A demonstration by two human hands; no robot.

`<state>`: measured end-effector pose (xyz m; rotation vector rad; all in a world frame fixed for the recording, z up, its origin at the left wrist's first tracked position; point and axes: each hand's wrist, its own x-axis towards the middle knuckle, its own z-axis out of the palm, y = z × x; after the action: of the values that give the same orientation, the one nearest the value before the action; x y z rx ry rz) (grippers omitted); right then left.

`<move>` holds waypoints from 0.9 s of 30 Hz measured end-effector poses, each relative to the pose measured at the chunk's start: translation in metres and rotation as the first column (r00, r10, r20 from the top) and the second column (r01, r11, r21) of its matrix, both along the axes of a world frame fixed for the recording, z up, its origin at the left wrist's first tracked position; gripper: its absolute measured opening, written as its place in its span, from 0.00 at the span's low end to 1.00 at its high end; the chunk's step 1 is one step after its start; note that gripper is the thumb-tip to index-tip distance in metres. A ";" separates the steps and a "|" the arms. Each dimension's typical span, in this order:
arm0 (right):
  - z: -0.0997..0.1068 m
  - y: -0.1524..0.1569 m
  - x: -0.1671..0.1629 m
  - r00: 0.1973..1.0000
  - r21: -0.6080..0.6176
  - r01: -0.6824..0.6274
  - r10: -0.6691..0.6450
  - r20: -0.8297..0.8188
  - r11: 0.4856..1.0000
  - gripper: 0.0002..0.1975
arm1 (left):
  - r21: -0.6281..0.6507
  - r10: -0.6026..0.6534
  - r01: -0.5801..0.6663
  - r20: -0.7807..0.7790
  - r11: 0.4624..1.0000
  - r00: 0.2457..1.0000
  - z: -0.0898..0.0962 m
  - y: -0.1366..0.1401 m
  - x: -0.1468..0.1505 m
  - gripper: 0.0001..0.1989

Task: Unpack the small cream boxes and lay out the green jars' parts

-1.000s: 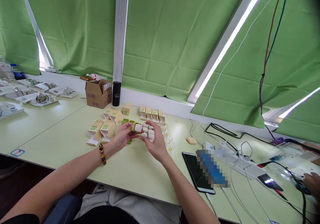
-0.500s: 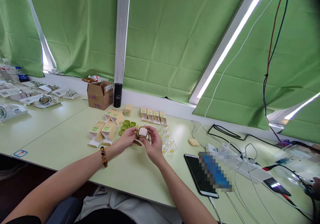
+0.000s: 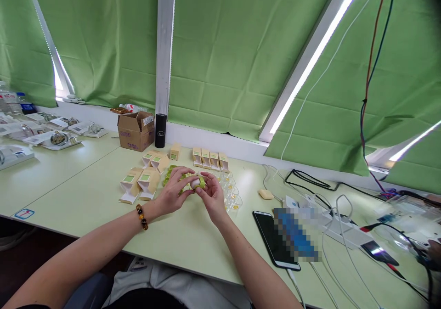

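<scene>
Between both hands, just above the table, is a small green case with a smooth white rounded piece (image 3: 195, 183) at one side. My left hand (image 3: 174, 192), with a beaded bracelet at the wrist, has its fingers bent onto the white side. My right hand (image 3: 212, 198) pinches the green side between thumb and fingers. Several small green square cups (image 3: 167, 175) stand just behind my left hand, partly hidden by it. To the right of my right hand are clear plastic cups (image 3: 232, 194) with yellow spots inside.
Kraft boxes (image 3: 130, 184) with open flaps stand at the left, others (image 3: 210, 159) in a row behind. Further back are a cardboard carton (image 3: 135, 132) and a black tumbler (image 3: 160, 131). At the right lie a phone (image 3: 274, 240), a power strip (image 3: 347, 233) and loose cables.
The case has turned, so its white face now points left instead of up toward me. My left fingers have moved over the white side. The view has shifted slightly.
</scene>
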<state>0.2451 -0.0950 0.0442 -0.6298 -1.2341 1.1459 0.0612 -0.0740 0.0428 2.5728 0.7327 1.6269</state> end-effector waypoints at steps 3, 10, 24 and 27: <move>-0.002 0.001 -0.003 1.000 -0.011 -0.013 0.012 -0.028 1.000 0.30 | 0.013 -0.014 0.014 0.007 1.000 1.000 -0.002 0.003 -0.001 0.20; -0.004 0.000 -0.006 1.000 0.003 -0.030 0.030 -0.003 1.000 0.22 | 0.020 0.091 -0.091 -0.017 0.996 0.996 -0.003 0.004 -0.004 0.17; -0.018 0.002 -0.005 0.946 0.138 0.142 -0.175 0.271 0.980 0.21 | 0.159 0.222 -0.188 -0.238 0.969 0.946 -0.001 -0.008 0.002 0.20; -0.022 0.003 -0.004 0.922 0.175 0.179 -0.227 0.314 0.968 0.21 | 0.223 0.278 -0.220 -0.276 0.950 0.920 -0.001 -0.008 0.005 0.20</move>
<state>0.2414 -0.0918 0.0227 -0.8452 -1.4831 0.7883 0.0657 -0.0823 0.0417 3.0217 1.0105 1.4302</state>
